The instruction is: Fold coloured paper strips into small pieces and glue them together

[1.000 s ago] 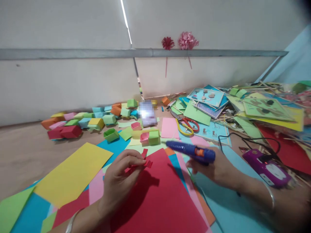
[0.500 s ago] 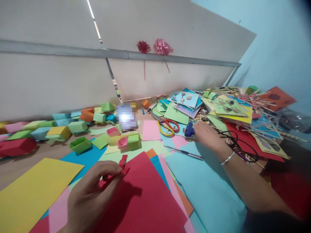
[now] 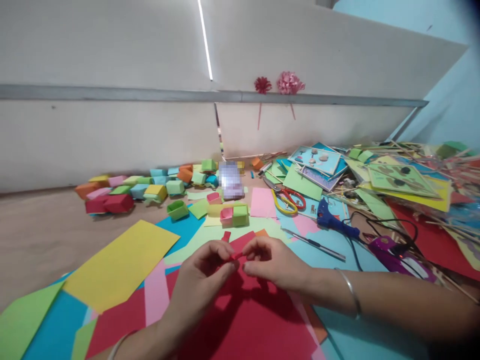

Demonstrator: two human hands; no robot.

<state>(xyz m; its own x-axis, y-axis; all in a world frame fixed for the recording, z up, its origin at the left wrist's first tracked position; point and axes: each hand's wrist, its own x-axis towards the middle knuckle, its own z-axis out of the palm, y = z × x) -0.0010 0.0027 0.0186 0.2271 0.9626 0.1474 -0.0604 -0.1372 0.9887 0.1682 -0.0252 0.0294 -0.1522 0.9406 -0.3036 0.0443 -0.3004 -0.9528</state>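
Observation:
Over a red paper sheet (image 3: 258, 315), my left hand (image 3: 204, 280) pinches a small folded strip of red paper (image 3: 237, 256). My right hand (image 3: 275, 262) meets it from the other side, thumb and fingers closed at the strip's right end. Another bit of red paper (image 3: 226, 236) sticks up just behind the left fingers; whether it joins the strip I cannot tell. To the right lies a blue hot glue gun (image 3: 337, 220), with a craft knife (image 3: 315, 244) in front of it. Scissors (image 3: 287, 200) with red and yellow handles rest behind the knife.
Small folded paper boxes (image 3: 155, 192) in many colours crowd the back left. A yellow sheet (image 3: 122, 265) lies left of my hands. Decorated cards (image 3: 317, 160) and thin sticks are heaped at the back right. A purple device (image 3: 397, 255) with a small red light sits beside my right forearm.
My right hand has left the glue gun and come across to the red strip in my left hand. The glue gun now lies on the table. The view has turned left.

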